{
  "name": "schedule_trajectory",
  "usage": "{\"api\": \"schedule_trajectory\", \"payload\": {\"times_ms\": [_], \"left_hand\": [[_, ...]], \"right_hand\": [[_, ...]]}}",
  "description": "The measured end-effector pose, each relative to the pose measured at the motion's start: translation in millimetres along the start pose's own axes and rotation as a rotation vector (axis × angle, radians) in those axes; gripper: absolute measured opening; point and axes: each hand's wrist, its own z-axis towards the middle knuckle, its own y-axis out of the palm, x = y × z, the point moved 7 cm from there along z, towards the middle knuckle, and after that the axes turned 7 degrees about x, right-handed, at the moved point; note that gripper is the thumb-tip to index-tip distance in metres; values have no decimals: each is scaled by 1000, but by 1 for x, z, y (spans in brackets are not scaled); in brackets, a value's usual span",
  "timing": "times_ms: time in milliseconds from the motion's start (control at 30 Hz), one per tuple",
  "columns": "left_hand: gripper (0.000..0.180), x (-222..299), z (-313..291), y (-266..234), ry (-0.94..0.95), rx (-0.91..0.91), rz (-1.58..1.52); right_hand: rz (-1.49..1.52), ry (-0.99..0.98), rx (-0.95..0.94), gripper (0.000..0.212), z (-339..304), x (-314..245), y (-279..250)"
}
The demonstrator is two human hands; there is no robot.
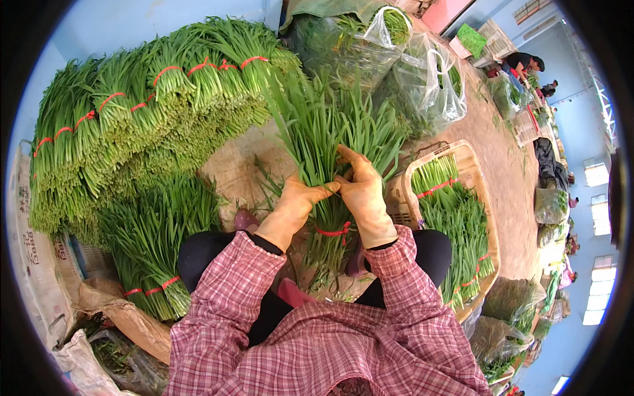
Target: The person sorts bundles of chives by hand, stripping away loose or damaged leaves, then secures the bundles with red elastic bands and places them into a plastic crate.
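Observation:
Between my knees stands an upright bunch of long, narrow-leaved greens, with a red tie around its lower stems. My left hand, in a pale orange glove, closes on the bunch's left side with the thumb pointing inward. Wearing a matching glove, my right hand grips the right side, its fingers curled around the leaves. The two thumbs meet at the front of the bunch, above the tie. Some fingertips are hidden behind the leaves.
Tied bunches are piled high at the left, with more greens beside my left knee. A plastic crate of tied greens stands at my right. Clear bags of greens sit ahead. Other people are far right.

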Motion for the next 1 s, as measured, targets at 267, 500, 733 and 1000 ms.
{"api": "schedule_trajectory", "payload": {"times_ms": [267, 500, 733, 1000], "left_hand": [[34, -16, 9, -17, -139, 118, 19], [34, -14, 8, -11, -139, 88, -23], [35, -10, 11, -9, -93, 82, 19], [38, -4, 10, -15, -107, 147, 67]], "right_hand": [[335, 412, -43, 46, -8, 37, 1], [175, 26, -86, 44, -4, 6, -8], [31, -226, 11, 20, 0, 8, -8], [922, 444, 292, 12, 20, 43, -71]]}}
